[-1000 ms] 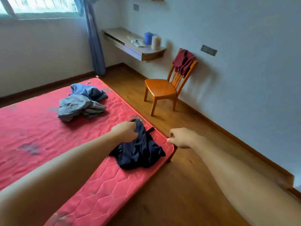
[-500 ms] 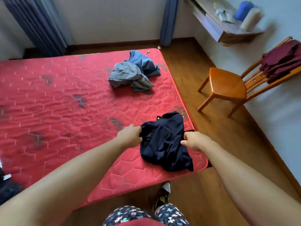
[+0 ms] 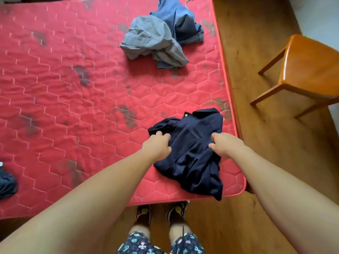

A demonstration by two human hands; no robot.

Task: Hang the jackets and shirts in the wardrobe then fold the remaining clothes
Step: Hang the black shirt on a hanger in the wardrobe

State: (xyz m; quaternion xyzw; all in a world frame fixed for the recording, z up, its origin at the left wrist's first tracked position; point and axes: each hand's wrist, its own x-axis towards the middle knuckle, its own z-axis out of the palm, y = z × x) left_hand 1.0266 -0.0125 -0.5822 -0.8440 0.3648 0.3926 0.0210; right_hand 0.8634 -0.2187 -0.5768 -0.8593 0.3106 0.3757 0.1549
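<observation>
A navy shirt (image 3: 192, 149) with a collar and small yellow buttons lies crumpled on the near right corner of the red mattress (image 3: 73, 99). My left hand (image 3: 157, 146) grips its left side with curled fingers. On the shirt's right side my right hand (image 3: 224, 144) pinches the fabric. A grey garment (image 3: 152, 40) and a blue garment (image 3: 181, 21) lie in a heap at the far right of the mattress.
A wooden chair (image 3: 310, 70) stands on the wood floor to the right of the mattress. Another dark garment (image 3: 7, 182) shows at the left edge. My feet in shoes (image 3: 161, 211) stand at the mattress's near edge.
The view has tilted down over the mattress. My right hand moved from off the mattress corner onto the shirt's right side. The shirt is now spread flatter between both hands.
</observation>
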